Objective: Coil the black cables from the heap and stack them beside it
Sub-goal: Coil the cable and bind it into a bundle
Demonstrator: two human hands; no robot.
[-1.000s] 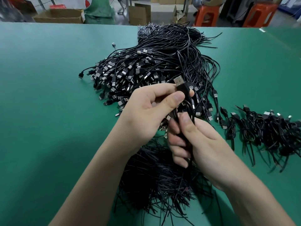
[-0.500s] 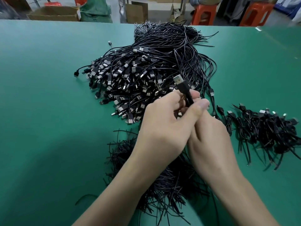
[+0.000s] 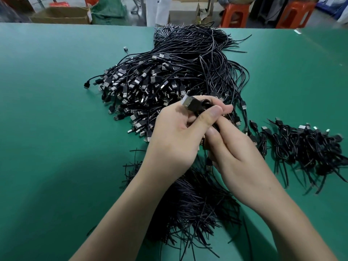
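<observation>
A big heap of black USB cables (image 3: 169, 76) fills the middle of the green table (image 3: 47, 129). Just in front of it, my left hand (image 3: 177, 140) pinches one black cable (image 3: 199, 107) near its silver USB plug, which points up and to the left. My right hand (image 3: 237, 159) sits close beside it, fingers curled round the same cable lower down; most of that cable is hidden between the hands. To the right lies a row of coiled cables (image 3: 305, 147).
A pile of thin black ties (image 3: 195, 204) lies under my forearms near the front edge. Beyond the table's far edge stand cardboard boxes (image 3: 62, 15), a green sack (image 3: 107, 10) and orange stools (image 3: 235, 15).
The plug has tipped from pointing up to pointing left as my left hand turned. Both hands stay pressed together on the cable in front of the heap.
</observation>
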